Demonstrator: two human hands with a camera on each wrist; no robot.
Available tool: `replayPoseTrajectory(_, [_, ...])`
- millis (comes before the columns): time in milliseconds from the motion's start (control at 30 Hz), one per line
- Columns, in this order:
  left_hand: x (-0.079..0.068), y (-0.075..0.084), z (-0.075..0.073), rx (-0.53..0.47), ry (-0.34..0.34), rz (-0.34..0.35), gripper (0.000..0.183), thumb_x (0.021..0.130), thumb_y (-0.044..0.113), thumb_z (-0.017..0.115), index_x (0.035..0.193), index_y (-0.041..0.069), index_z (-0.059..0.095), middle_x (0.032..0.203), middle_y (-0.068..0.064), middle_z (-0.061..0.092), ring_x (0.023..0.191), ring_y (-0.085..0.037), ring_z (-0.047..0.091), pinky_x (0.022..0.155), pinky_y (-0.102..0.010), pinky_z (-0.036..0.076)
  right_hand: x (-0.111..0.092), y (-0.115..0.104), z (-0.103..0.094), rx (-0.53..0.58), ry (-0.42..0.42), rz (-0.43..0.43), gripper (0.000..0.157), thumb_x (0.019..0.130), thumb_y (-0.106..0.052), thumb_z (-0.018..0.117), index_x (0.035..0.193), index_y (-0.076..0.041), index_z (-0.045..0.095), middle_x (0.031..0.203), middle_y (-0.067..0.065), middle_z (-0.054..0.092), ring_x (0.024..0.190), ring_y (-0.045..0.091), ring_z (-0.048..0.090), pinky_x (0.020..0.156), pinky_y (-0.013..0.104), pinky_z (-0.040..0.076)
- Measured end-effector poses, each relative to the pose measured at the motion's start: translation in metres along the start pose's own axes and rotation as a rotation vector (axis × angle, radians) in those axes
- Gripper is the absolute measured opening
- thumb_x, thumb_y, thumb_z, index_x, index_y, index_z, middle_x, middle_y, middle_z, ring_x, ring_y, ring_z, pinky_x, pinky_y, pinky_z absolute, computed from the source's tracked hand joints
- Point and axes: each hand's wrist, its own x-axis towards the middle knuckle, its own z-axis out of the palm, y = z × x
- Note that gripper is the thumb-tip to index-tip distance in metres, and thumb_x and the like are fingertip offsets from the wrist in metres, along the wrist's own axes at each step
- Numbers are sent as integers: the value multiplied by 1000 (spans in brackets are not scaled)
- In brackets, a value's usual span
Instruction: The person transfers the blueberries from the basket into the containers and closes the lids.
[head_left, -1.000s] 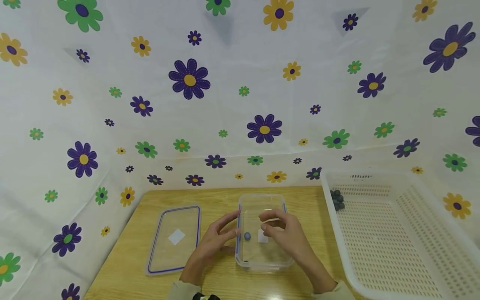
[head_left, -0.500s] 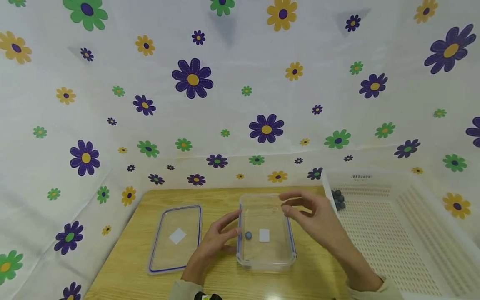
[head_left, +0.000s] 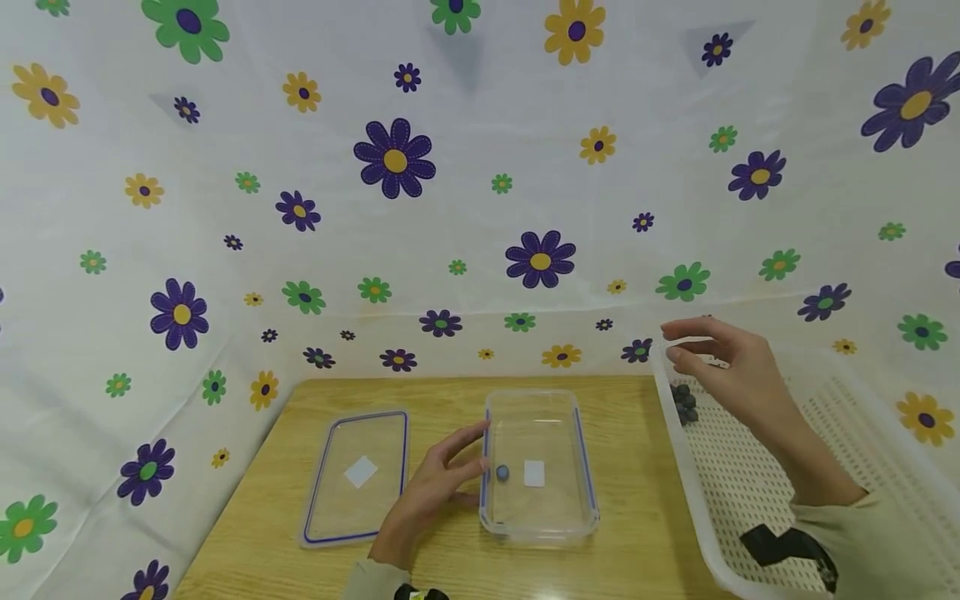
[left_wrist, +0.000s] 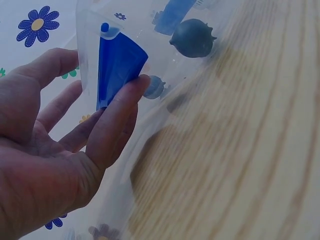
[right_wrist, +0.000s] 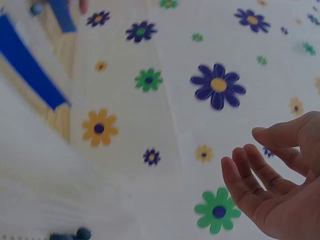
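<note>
A clear plastic box (head_left: 555,508) with blue edges stands on the table, a round blueberry (head_left: 502,472) on its floor at the left. In the left wrist view the blueberry (left_wrist: 192,38) shows its crown; beyond it is a smaller bluish round shape (left_wrist: 155,87), possibly a reflection. My left hand (head_left: 435,479) rests its fingertips and thumb against the box's left wall, fingers spread. My right hand (head_left: 727,367), fingers loosely bent and holding nothing, hangs above the far left corner of a white basket (head_left: 693,508). Below it, several dark blueberries (head_left: 684,404) lie along the basket's left wall.
A clear lid (head_left: 356,508) with a blue seal and a white label lies flat left of the box. The wooden table (head_left: 626,467) meets a flower-printed cloth (head_left: 465,225) at the back and left. The basket's tall wall rises right of the box.
My right hand has moved from inside the box, over its right edge, to above the basket. My left hand has stayed at the box's left wall. The view has shifted slightly.
</note>
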Motion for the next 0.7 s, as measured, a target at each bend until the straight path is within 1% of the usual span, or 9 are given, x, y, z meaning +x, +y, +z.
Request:
replayPoseTrajectory(100, [0,0,1,-7,-2,-2,61,102,10,65,158,12,41,166,-14,29,130,-41,56,83,-53,61,3,16,-7,-24,4,11,35,102,-14,66,134,-3,63,128,20,66,91,-9,64,76,7,52])
replayPoseTrajectory(200, [-1,-1,0,-17,-5,-8,62,101,10,66,158,11,41,166,-14,28,130,-41,55,84,-54,61,4,32,-10,-34,-16,55,37,102,-16,65,136,-1,61,128,22,65,90,-11,63,75,8,52])
replayPoseTrajectory(400, [-4,-3,-3,-28,-20,-16,63,101,9,66,158,10,39,166,-14,27,130,-41,55,84,-56,60,-3,69,-6,-23,-75,143,41,102,-14,65,137,5,58,128,30,62,91,-14,58,73,11,54])
replayPoseTrajectory(433, [-4,-2,-3,-29,-23,-14,63,101,8,66,159,10,39,166,-14,26,129,-41,56,84,-56,60,-3,75,-4,-17,-82,157,41,102,-13,65,138,6,56,129,31,61,91,-12,58,73,12,55])
replayPoseTrajectory(500, [-4,-2,-3,-34,-24,-11,64,101,9,66,158,10,40,166,-14,26,129,-41,57,84,-56,60,-1,86,-3,-2,-94,187,44,103,-13,64,139,8,53,129,34,59,96,3,67,73,16,58])
replayPoseTrajectory(567, [-2,-1,-3,-39,-21,-8,64,100,9,67,158,11,40,166,-14,26,128,-41,57,84,-56,60,2,95,-1,-4,-107,232,48,103,-15,64,142,10,49,131,37,56,103,24,70,74,21,61])
replayPoseTrajectory(633, [-1,-1,-3,-35,-18,-4,63,101,9,66,158,11,40,166,-13,26,128,-41,58,84,-56,60,4,104,0,-19,-121,280,51,104,-17,63,143,11,45,131,39,54,109,45,65,75,27,63])
replayPoseTrajectory(667, [-1,-1,-3,-32,-17,-2,63,101,10,67,158,11,41,166,-13,26,128,-41,57,84,-56,60,4,109,0,-24,-127,303,53,104,-17,63,143,12,44,131,40,52,112,53,61,75,30,63])
replayPoseTrajectory(700, [0,-1,-2,-30,-15,0,62,101,11,67,158,12,41,166,-13,26,128,-41,57,84,-56,60,4,113,0,-33,-134,326,53,104,-17,63,142,13,43,132,41,51,113,55,60,76,32,64])
